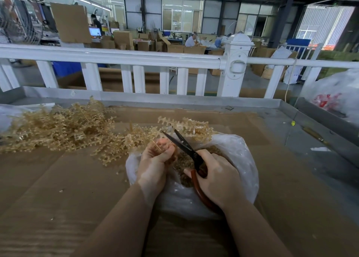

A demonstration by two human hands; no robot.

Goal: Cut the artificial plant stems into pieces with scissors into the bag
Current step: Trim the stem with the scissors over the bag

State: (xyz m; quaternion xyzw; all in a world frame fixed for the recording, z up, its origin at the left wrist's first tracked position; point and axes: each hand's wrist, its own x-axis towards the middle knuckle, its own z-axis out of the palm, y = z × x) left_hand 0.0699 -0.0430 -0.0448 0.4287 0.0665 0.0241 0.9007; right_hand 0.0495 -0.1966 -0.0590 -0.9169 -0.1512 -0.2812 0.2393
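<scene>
A: Key relation?
B: Stem sits in the left hand, just left of the scissors. Blades are spread in a narrow V pointing up and left, tips just above the left fingers. The stem's long axis looks to run up and away from the person, roughly crossing the blade line, though it's too small and too covered by fingers to be sure. Right hand is the cutting hand, left only feeds.

A: Grips?
B: Left grip is curled round the stem piece, pinching it with thumb against fingers. Right grip is wrapped round the red-brown handles of the scissors, handles parted enough to leave the blades partly open, nothing between them that I can make out.

A: Where's the bag?
B: Clear plastic bag lies directly under both hands on the cardboard-covered desk, mouth open, tan cut bits already inside.

A: Rest of the stock?
B: Big pile of uncut stems on the desk to the left, well apart from the bag, plus a few sprigs just beyond the bag's far rim.

A: Next move, your call?
B: Judging only: stem needs to slide right into the V, then the blades close so the piece drops in the bag. Risk is the left fingertips sitting close to the blades
</scene>
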